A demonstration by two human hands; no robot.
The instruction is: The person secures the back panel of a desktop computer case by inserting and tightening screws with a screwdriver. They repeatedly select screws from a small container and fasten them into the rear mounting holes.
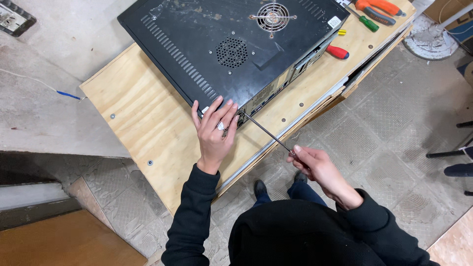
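Black computer case (pixel 231 47) lay flat on plywood surface (pixel 143 118), panel still shut, inside hidden. Long screwdriver (pixel 266 132) tip met case's near rear corner; screw apparently not yet out. Right hand (pixel 313 162) gripped screwdriver handle. Left hand (pixel 215 129) pressed flat, fingers spread, on that corner. Spare screwdrivers (pixel 367 15) lay beyond case.

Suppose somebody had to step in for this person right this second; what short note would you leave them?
Left hand: flat on the near corner of the black computer case, steadying it on the plywood table.
Right hand: grips a long screwdriver, its tip at the case's rear corner.
Done: cannot tell whether any screws are out.
Left: the case looks closed. Spare screwdrivers lie at the table's far end.
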